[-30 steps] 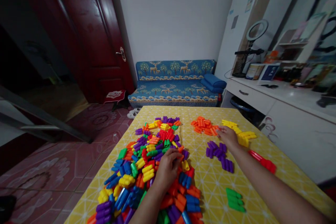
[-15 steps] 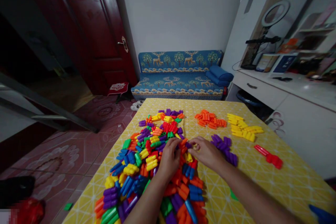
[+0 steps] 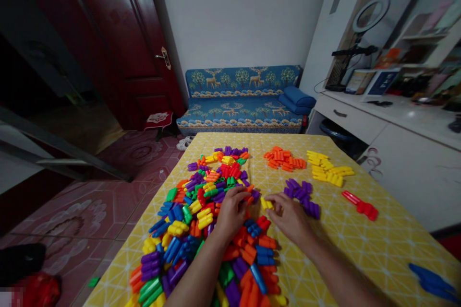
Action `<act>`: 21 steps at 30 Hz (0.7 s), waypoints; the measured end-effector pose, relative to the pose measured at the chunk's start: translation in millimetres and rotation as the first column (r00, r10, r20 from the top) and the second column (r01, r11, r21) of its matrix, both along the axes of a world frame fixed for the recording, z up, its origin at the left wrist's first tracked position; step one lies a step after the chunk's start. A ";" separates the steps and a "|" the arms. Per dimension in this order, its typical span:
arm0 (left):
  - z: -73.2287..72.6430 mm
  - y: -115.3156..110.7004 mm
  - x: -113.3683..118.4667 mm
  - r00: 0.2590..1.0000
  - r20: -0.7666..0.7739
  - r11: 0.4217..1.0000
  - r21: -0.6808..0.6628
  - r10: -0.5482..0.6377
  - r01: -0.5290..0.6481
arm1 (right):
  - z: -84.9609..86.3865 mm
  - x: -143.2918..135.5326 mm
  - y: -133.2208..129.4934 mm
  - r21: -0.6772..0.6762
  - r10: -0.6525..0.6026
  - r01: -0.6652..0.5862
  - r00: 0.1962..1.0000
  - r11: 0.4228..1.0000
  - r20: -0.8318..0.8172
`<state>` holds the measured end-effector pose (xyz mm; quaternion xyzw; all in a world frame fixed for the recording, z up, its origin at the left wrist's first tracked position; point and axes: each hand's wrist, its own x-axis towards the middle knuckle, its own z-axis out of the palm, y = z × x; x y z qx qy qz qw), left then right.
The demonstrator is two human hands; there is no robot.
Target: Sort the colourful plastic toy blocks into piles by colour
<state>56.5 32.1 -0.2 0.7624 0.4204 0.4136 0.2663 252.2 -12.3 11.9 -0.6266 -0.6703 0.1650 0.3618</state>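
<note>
My right hand [image 3: 290, 216] pinches a yellow toy building block [image 3: 267, 203] made of joined tubes, just off the right side of a mixed pile. Over that pile of colourful blocks [image 3: 205, 218] rests my left hand [image 3: 232, 208], its fingers bent and apart from the thumb, close to a purple block [image 3: 255, 195] and some orange ones. Beyond my right hand lies a group of purple blocks [image 3: 302, 196]. Farther back are a group of orange blocks [image 3: 284, 159] and a group of yellow blocks [image 3: 328, 169].
A few red blocks [image 3: 361, 205] lie at the right, and blue blocks [image 3: 432, 282] near the right front edge. The table has a yellow patterned cloth [image 3: 324, 249]. Behind it stands a blue sofa [image 3: 241, 105]; a white desk [image 3: 399, 129] flanks the right.
My right hand has drawn slightly away from my left, and a yellow block now shows in its fingertips. My left hand stays over the pile. The view has shifted a little.
</note>
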 end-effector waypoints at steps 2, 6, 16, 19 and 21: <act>0.9 0.1 -0.4 1.000 -0.005 1.000 0.002 -0.010 0.010 | 3.3 31.9 12.8 0.021 -0.087 0.088 0.995 0.996 -0.053; 1.5 0.9 -1.3 1.000 -0.016 1.000 0.012 -0.019 0.019 | 9.3 116.6 50.9 0.018 -0.299 0.299 0.954 0.954 -0.015; 2.6 -0.5 -1.6 1.000 -0.001 1.000 0.018 -0.023 0.023 | 12.3 150.2 62.2 0.211 -0.446 0.409 0.878 0.888 0.171; 6.0 -1.2 -0.8 1.000 0.004 1.000 0.008 -0.029 0.029 | -0.6 87.3 33.6 0.174 -0.240 0.222 0.967 0.959 0.088; 5.8 -1.2 -0.4 1.000 0.010 1.000 0.009 -0.019 0.019 | -12.7 46.0 16.2 0.129 -0.087 0.086 0.996 0.988 0.007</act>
